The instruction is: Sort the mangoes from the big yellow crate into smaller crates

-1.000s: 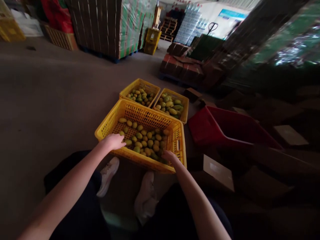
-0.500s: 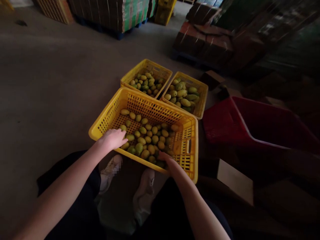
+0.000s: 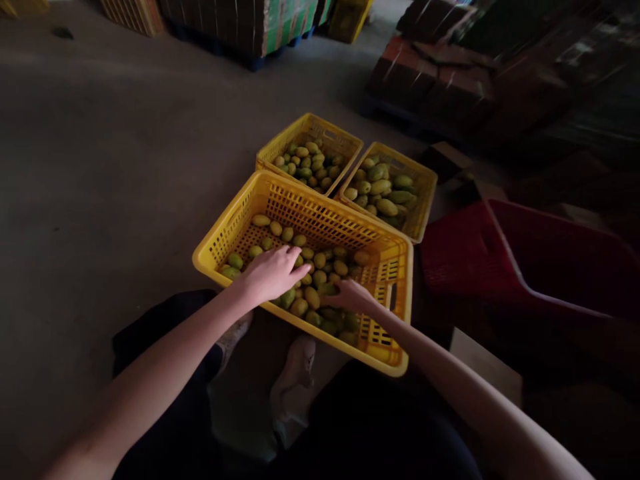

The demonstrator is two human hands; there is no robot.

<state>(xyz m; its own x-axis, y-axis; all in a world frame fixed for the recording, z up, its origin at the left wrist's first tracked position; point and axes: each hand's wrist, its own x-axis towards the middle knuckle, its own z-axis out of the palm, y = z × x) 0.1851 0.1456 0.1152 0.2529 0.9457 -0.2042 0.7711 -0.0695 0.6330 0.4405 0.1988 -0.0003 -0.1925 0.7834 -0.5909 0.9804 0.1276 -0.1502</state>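
Observation:
A large yellow plastic crate [image 3: 227, 230] with slotted walls is tilted in front of me, its floor partly covered by small yellow-green oval fruits [image 3: 311, 298] that look like mangoes. My left hand [image 3: 275, 272] reaches over the near rim and rests palm down on fruits in the middle, fingers stretched out and nothing gripped. Farther right, my right hand [image 3: 351, 297] is low among the fruits, thumb spread from the fingers. A green fruit [image 3: 328, 289] lies between that thumb and the fingers, with no clear grip on it. Some right fingertips are hidden.
Behind stand two yellow crates, a left one [image 3: 280, 137] and a right one [image 3: 425, 193], both holding similar fruits. A red bin [image 3: 453, 253] is at the right, near a cardboard flap [image 3: 485, 367]. Wrapped stacks on pallets [image 3: 215, 27] stand farther back.
My left hand has moved right from the crate's near left side to the middle fruits. My right hand has shifted deeper into the crate. The view has turned slightly left.

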